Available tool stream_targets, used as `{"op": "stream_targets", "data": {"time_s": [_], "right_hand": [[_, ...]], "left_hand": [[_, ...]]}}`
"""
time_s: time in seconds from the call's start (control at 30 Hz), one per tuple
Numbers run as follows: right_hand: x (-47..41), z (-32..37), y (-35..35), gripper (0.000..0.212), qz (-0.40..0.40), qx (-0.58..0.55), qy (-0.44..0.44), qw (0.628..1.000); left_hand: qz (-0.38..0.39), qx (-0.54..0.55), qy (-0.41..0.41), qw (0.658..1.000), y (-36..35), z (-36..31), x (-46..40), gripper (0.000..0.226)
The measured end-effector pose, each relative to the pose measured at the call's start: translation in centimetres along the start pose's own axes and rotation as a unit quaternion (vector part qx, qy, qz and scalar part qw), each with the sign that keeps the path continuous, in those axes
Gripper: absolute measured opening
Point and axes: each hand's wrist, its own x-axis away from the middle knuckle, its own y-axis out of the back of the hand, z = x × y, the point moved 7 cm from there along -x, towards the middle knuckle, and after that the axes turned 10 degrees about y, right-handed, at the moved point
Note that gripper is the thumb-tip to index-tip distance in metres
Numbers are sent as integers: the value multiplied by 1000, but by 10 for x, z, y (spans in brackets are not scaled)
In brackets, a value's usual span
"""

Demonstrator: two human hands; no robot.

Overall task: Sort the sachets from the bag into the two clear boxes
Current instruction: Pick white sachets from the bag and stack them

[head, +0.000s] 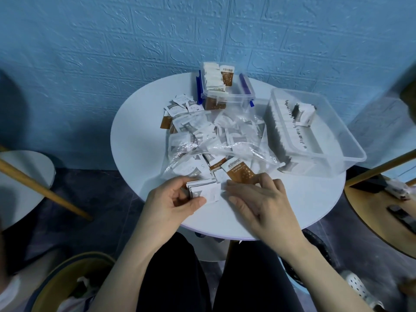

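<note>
Round white counter stood against a blue embossed brick-pattern wall. A second round top sat at left, a wooden pole slanting across it. Lower left, a tan-rimmed basket. Dark floor below. Black perforated bin under the counter's right edge.

dim bluish light, warped edges

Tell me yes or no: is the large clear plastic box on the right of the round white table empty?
No, the large clear plastic box holds a long row of grey-and-white sachets standing on edge.
</note>
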Motion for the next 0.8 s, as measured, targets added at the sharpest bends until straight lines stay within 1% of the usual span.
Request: {"op": "stream_targets", "data": {"time_s": [0.07,0.2,0.3,0.43,0.57,0.63,0.7,0.8], "right_hand": [[-3,-3,0,30,0,9,-16,1000],[-7,-18,3,20,-13,68,-72,995],[-11,-25,1,25,1,74,-104,992],[-21,-27,-5,43,24,39,-129,991],[-25,-26,-4,52,-10,18,-145,989],[-25,-27,-2,53,-31,4,-159,987],[-23,-27,0,47,-63,-23,-173,983],[-14,-30,9,29,-128,-96,-190,969]], "left_hand": [[-1,1,2,1000,1,0,0,33],[-4,3,6,1000,1,0,0,34],[-5,3,5,1000,1,0,0,34],[-1,6,7,1000,1,-1,0,34],[0,12,7,1000,0,-2,0,34],[-1,17,6,1000,0,-2,0,34],[-3,25,8,1000,1,-2,0,34],[-5,27,8,1000,0,-2,-1,33]]}}
